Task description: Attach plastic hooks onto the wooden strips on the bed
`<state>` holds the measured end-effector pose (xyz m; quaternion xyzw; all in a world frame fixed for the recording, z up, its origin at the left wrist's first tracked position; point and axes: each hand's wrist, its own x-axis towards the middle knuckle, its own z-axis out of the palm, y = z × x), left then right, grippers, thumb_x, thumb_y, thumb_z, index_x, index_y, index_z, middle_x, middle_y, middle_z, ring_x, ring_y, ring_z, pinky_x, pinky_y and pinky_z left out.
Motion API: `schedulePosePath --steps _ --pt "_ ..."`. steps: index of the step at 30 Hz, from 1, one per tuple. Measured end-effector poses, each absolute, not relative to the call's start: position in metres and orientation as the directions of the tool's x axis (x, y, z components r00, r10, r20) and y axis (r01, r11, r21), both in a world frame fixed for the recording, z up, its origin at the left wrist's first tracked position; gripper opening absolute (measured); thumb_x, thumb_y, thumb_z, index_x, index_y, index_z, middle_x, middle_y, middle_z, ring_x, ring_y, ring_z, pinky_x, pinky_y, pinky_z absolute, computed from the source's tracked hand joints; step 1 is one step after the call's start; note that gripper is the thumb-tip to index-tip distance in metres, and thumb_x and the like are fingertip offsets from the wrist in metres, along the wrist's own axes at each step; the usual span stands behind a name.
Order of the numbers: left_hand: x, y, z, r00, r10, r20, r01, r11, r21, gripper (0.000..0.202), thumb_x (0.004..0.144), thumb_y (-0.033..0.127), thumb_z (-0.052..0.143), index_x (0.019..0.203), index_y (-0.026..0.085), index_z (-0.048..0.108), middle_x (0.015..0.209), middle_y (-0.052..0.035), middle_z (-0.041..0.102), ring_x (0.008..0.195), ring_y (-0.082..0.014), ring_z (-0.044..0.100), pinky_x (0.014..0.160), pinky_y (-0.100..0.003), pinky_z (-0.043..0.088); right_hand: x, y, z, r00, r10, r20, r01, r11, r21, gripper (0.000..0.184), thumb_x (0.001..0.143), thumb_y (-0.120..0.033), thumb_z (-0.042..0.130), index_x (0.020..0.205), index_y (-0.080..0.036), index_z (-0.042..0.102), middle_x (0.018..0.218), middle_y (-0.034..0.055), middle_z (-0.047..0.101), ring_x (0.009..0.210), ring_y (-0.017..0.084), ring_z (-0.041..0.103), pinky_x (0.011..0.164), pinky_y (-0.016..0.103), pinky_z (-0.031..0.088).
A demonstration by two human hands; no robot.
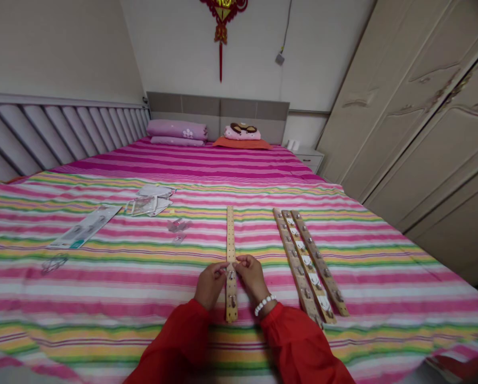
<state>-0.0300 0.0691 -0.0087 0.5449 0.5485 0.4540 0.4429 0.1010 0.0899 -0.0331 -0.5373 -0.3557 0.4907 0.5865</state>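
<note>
A narrow, pale wooden strip (231,234) with rows of small holes lies lengthwise in front of me on the striped bedspread. Near its lower end sits a small shiny metal piece (232,301), and a second metal piece (231,274) is just below my fingertips. My left hand (210,284) is at the strip's left edge, thumb and fingers pinched together. From the right side my right hand (252,277) meets it, also closed in a pinch over the strip. What the fingertips hold is too small to make out.
To the right lie three similar strips bearing metal pieces, the middle strip (307,261) with white parts. At left are a clear flat package (86,226), a wire bundle (55,263), several opened plastic packets (151,200) and small clear bags (178,226). Pillows (177,130) rest by the headboard.
</note>
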Motion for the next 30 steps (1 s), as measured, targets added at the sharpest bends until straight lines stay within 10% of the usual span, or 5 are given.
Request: schedulePosePath --steps 17,24,30 --pt "-0.039 0.089 -0.004 0.206 0.958 -0.198 0.167 0.165 0.972 0.057 0.046 0.025 0.072 0.102 0.014 0.069 0.062 0.0072 0.046 0.049 -0.0057 0.037 0.052 -0.024 0.034 0.1 0.108 -0.027 0.331 0.935 -0.128 0.208 -0.204 -0.957 0.037 0.037 -0.024 0.081 0.055 -0.024 0.048 0.044 -0.0089 0.05 0.045 0.012 0.045 0.045 0.025 0.028" --pt "-0.042 0.091 -0.012 0.253 0.945 -0.209 0.165 0.17 0.971 0.068 0.05 0.025 0.072 0.116 0.011 0.062 0.061 0.0082 0.047 0.045 -0.0035 0.035 0.048 -0.022 0.029 0.105 0.11 -0.025 0.144 0.955 -0.261 -0.187 -0.232 -0.955 0.036 0.037 -0.018 0.077 0.058 -0.021 0.048 0.042 -0.0102 0.05 0.042 0.009 0.045 0.044 0.022 0.033" --pt "-0.042 0.089 -0.013 0.231 0.956 -0.183 0.172 0.145 0.974 0.069 0.052 0.021 0.072 0.119 0.011 0.061 0.059 0.0082 0.048 0.047 -0.0037 0.035 0.051 -0.022 0.03 0.115 0.103 -0.015 0.034 0.946 -0.323 -0.212 -0.309 -0.927 0.023 0.048 -0.019 0.068 0.066 -0.019 0.054 0.035 -0.0098 0.047 0.026 0.005 0.028 0.032 0.02 0.015"
